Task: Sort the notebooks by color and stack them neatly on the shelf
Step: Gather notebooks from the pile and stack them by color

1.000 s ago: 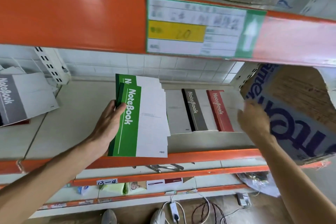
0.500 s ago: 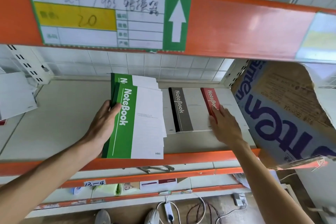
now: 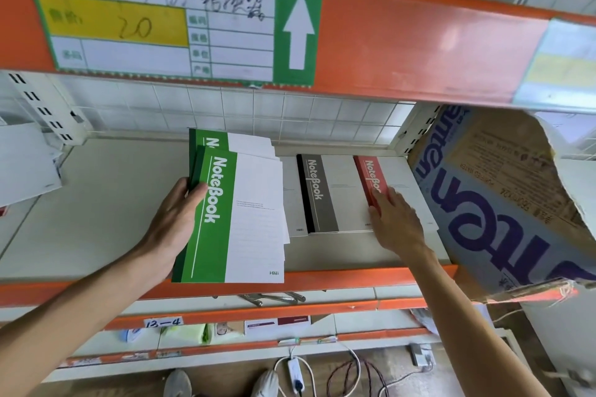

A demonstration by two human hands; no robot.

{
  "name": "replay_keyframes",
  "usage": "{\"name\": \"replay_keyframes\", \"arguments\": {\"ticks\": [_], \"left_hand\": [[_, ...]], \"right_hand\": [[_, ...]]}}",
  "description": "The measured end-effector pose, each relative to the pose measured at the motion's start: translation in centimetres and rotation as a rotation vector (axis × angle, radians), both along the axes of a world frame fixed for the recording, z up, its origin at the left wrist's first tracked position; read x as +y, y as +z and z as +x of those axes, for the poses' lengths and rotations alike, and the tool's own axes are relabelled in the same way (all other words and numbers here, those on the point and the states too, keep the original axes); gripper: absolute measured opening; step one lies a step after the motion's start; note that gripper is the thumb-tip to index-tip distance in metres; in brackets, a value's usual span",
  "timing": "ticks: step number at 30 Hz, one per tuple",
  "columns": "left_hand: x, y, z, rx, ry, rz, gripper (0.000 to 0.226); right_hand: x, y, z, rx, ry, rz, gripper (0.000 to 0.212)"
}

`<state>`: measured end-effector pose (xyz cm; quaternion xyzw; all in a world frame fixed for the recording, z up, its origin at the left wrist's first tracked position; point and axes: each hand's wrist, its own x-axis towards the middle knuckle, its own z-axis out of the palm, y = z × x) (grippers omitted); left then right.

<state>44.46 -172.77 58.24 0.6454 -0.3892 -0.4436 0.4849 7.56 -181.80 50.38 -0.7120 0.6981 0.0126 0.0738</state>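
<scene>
- The green notebooks [image 3: 232,213] are sitting in the left hand [image 3: 174,222] as a loosely fanned stack, over the near edge of the shelf [image 3: 96,203]; its grip is holding the stack by the spine side.
- The right hand [image 3: 395,219] is resting flat on the red notebook [image 3: 371,177], its grip wide, fingers straight on the cover.
- A grey notebook [image 3: 319,193] is lying just left of the red one, at the far side of the shelf.
- Judging by this, colour sorting is under way, the greens already gathered.
- The next move is probably calling for squaring the red pile, then setting the greens down flush on the bare shelf to the left.
- A torn cardboard box [image 3: 503,203] is crowding the right end.
</scene>
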Motion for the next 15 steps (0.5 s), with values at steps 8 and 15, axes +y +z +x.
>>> {"name": "replay_keyframes", "arguments": {"ticks": [8, 15], "left_hand": [[0.0, -0.7, 1.5, -0.051, -0.004, -0.008, 0.033], [-0.1, -0.4, 1.1, -0.035, -0.017, -0.002, 0.031]], "right_hand": [[1.3, -0.6, 1.9, -0.043, 0.037, -0.025, 0.061], [2.1, -0.6, 3.1, -0.098, -0.041, -0.017, 0.071]]}}
